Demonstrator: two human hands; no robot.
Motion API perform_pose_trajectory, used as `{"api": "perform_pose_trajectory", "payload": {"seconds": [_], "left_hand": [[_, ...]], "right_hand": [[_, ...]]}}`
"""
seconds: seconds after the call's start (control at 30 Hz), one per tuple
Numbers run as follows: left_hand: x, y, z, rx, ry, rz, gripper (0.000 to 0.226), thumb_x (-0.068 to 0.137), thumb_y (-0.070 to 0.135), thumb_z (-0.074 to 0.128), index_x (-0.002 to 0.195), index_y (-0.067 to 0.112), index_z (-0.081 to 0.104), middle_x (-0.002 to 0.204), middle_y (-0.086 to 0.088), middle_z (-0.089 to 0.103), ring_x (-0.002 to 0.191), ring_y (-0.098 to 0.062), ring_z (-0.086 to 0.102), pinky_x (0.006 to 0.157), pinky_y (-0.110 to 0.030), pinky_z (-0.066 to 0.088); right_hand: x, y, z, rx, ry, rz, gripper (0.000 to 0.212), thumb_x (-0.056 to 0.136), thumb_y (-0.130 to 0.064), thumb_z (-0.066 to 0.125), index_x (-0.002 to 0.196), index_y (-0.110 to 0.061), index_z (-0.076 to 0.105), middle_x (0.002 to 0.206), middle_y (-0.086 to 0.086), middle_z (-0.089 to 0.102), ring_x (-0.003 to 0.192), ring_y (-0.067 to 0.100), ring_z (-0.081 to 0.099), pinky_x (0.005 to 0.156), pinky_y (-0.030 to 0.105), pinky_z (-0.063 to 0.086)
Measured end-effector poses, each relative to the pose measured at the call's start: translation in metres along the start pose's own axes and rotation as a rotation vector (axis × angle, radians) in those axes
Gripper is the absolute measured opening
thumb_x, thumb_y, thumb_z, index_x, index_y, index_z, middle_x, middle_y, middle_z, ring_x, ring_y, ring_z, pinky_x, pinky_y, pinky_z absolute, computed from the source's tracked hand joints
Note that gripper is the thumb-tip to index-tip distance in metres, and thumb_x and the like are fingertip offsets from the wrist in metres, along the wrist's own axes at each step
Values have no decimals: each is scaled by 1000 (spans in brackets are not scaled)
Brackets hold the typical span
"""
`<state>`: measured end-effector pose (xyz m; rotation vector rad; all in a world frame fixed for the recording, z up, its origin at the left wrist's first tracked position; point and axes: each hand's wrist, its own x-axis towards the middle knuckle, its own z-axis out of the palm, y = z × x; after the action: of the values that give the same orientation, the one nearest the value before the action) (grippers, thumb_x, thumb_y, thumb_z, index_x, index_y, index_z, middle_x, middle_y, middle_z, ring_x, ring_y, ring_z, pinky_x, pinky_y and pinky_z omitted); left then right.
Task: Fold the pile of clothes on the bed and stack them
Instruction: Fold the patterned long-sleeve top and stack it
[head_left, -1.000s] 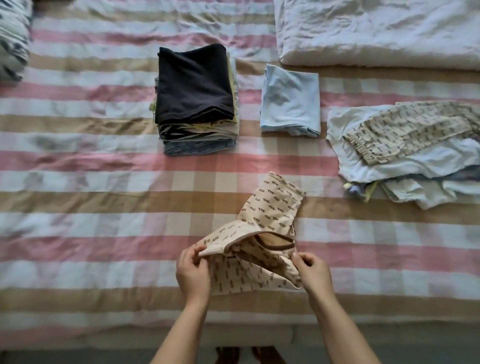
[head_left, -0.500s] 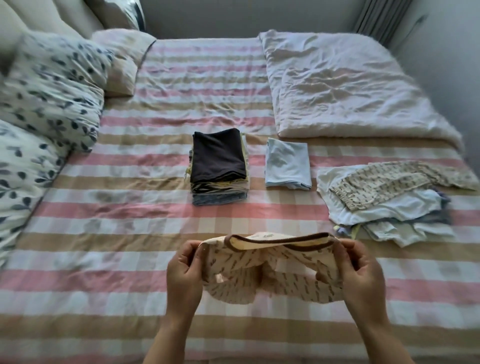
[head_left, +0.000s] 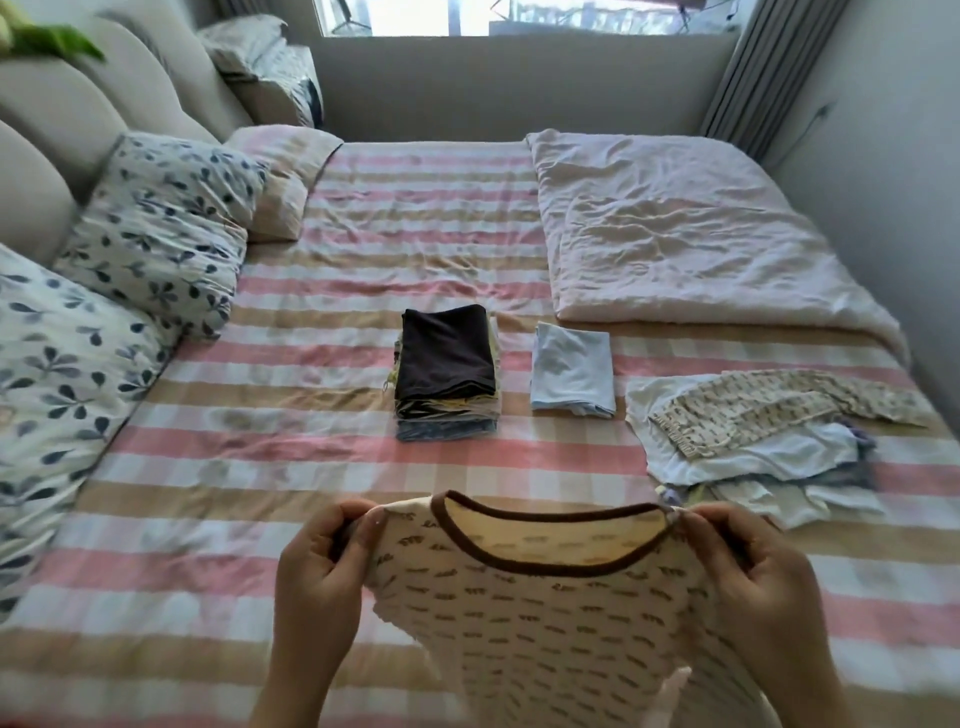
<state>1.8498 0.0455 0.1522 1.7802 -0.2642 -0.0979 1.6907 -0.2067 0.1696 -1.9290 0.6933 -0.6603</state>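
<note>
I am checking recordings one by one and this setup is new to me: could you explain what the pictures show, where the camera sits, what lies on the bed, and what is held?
There is no machine here: a person works with two bare hands. One camera, worn on the head, looks forward and down. The left hand and right hand hold up a patterned top, fingers pinching its shoulders beside the brown-trimmed neck. On the striped bed lie a folded stack, dark piece on top, a folded light blue piece beside it, an unfolded pile to the right, a white duvet behind and leaf-print pillows left.
</note>
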Motion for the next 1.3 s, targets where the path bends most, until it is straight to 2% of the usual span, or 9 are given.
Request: {"api": "perform_pose_trajectory", "payload": {"seconds": [0.17,0.33,0.47,0.7,0.93,1.03,1.13,1.23,1.3], "left_hand": [[3,-67,30,68,-53,-103,26,88,4,57,73,24,66,69,0,66,58,-8,58,48,-17,47],[17,-143,69,151,-19,-148,18,88,8,57,75,19,63,73,5,66,63,-5,59,50,-9,43],[50,-191,99,210,17,-102,12,89,12,56,81,18,63,68,6,62,67,-1,58,53,-8,44],[139,-268,145,304,-28,-119,11,90,15,56,81,15,61,71,8,60,64,8,56,54,-5,43],[213,-353,174,540,-93,-153,11,94,26,51,92,19,60,79,14,56,70,-3,50,62,-14,36],[226,-378,184,685,-66,-29,18,93,21,52,99,9,64,93,-2,62,84,-14,49,75,-21,32],[226,-391,188,801,-16,70,18,88,21,59,98,7,67,99,-10,68,91,-22,56,75,-19,28],[229,-396,186,851,-26,41,22,82,26,64,95,8,66,100,-12,67,97,-28,56,75,-27,33],[228,-393,186,849,-22,19,24,80,25,66,97,8,65,110,-15,61,109,-31,49,84,-31,34]], "right_hand": [[5,75,35,-71,-69,101,15,84,-12,63,79,-26,67,80,-17,68,71,1,62,57,9,44],[16,150,74,-94,-32,120,13,84,-22,59,79,-33,63,81,-14,67,75,1,61,60,7,44],[50,200,99,-153,-19,50,13,84,-27,57,86,-19,66,75,-7,65,71,10,60,62,17,46],[138,277,159,-355,-79,-14,14,87,-20,62,85,-6,63,75,5,62,67,24,58,57,36,47],[206,359,219,-500,-106,10,26,91,-34,55,87,-9,61,81,6,61,69,17,48,54,27,28],[223,381,238,-582,-125,22,26,91,-36,54,89,-11,60,89,7,62,73,17,46,59,29,30],[225,395,248,-686,-168,39,27,91,-37,54,92,-11,60,98,11,60,86,26,51,63,33,33],[223,399,251,-770,-173,25,28,89,-36,56,92,-9,61,101,16,57,100,34,48,69,38,38],[224,396,251,-772,-171,39,26,87,-35,58,94,-10,61,103,16,57,102,34,48,73,40,40]]}}
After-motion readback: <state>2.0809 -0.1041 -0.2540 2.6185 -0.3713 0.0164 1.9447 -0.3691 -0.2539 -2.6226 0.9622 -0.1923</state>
